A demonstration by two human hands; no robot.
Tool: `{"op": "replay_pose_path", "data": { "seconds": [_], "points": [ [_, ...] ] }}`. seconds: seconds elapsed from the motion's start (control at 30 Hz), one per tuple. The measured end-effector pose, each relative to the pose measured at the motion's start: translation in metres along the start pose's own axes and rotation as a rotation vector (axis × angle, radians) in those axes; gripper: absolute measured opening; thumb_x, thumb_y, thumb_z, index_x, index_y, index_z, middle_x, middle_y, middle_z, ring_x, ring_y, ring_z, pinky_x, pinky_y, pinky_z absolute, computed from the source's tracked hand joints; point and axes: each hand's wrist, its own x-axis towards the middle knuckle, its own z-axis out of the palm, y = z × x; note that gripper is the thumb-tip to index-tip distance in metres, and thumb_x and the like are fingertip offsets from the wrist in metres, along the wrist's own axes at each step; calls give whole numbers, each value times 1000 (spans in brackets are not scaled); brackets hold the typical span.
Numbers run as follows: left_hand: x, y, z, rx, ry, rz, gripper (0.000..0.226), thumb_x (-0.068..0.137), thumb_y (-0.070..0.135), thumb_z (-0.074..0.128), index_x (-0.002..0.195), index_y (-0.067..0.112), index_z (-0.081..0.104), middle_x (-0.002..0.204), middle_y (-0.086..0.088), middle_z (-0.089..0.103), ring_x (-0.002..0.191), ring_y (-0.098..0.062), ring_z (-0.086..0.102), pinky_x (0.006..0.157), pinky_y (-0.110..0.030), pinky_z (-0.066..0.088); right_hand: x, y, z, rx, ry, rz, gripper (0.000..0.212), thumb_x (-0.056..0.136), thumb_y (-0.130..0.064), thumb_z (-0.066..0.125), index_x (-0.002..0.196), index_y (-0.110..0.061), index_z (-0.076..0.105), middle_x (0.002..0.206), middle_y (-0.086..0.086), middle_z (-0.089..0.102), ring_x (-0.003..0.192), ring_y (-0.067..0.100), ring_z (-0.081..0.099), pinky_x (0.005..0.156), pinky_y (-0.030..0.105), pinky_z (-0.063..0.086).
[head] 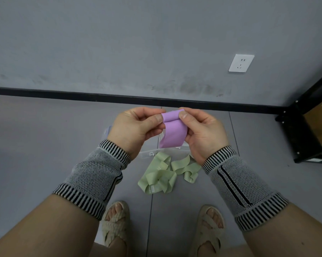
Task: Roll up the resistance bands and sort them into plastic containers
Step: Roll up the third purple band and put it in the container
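Now my left hand (136,127) is on the left side of the purple band (174,131), with the thumb and the curled fingers pinching its rolled top edge. I wear a striped knit wrist sleeve (99,175) on this arm. The purple band is up in the air between both hands; its top part is rolled into a small tube and the rest hangs down as a flat loop. Under it, on the grey floor (35,136), I can see parts of clear plastic containers (150,153), mostly hidden behind my hands, so I cannot tell how many there are. Nearer to me, just beside the containers, the green bands (163,175) lie loose in a tangled heap on the floor. Below them my two feet in woven sandals (115,221) stand apart. My right hand (202,132) pinches the right side of the roll, thumb on top, the other fingers curled behind the band. Far right, a white wall socket (241,63) sits on the grey wall, and a black metal rack (304,127) with a cardboard box stands at the edge.
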Motion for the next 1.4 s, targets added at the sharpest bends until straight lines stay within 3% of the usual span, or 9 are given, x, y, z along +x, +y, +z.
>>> {"op": "replay_pose_path", "data": {
  "seconds": [0.13,0.27,0.4,0.57,0.77,0.93,1.03,1.23,1.4],
  "points": [
    [1,-2,3,-24,27,-46,13,88,2,57,86,11,66,60,4,66,57,-5,61,61,-17,54,1,3,-1,-36,41,-32,8,83,-5,67,86,-12,68,84,7,70,80,20,64,79,40,53],
    [1,-5,7,-25,-7,-136,13,93,16,54,95,17,66,82,-2,68,69,-12,63,62,-21,52,2,5,-3,-139,83,-120,9,77,-13,73,79,-22,71,80,6,71,81,23,64,85,51,52],
    [1,-7,6,192,23,-19,15,89,10,59,93,21,67,70,5,67,64,-6,59,62,-18,50,1,6,-3,-176,57,-132,14,83,-6,69,84,-20,68,80,8,72,80,24,65,82,52,52],
    [2,-7,3,184,35,34,21,86,0,61,89,19,68,70,-4,62,62,-10,51,61,-17,49,-2,1,-3,-231,21,-142,15,84,-4,67,89,-18,67,81,7,73,80,21,68,80,48,57],
    [2,-7,1,173,-7,66,25,84,-7,60,90,15,66,61,7,68,57,-2,59,62,-15,51,-2,-3,-6,-357,0,-184,14,83,-10,71,88,-23,68,86,4,72,84,19,70,82,44,57],
    [1,-8,0,154,-18,59,21,84,-1,63,89,19,69,73,4,69,64,-6,60,65,-19,52,-1,-4,-6,-371,-9,-224,18,83,-7,69,87,-25,69,90,7,72,87,22,70,83,46,57],
    [2,-8,1,171,5,59,15,85,7,64,86,20,69,71,10,69,63,-2,60,65,-18,51,0,-3,-7,-362,-33,-227,23,83,-3,68,88,-26,69,93,6,72,92,23,69,87,47,55],
    [3,-7,0,202,6,115,22,83,-2,64,84,19,68,64,12,67,64,-3,58,66,-17,50,2,-2,-10,-245,-46,-117,21,82,0,68,94,-17,68,100,13,71,97,25,68,91,47,53],
    [3,-7,-2,251,-1,145,25,81,-6,64,86,19,68,62,16,64,65,-2,58,69,-16,50,2,-4,-11,-260,-55,-108,13,83,-7,69,90,-18,70,91,12,72,88,23,69,83,49,56]
  ]
}}
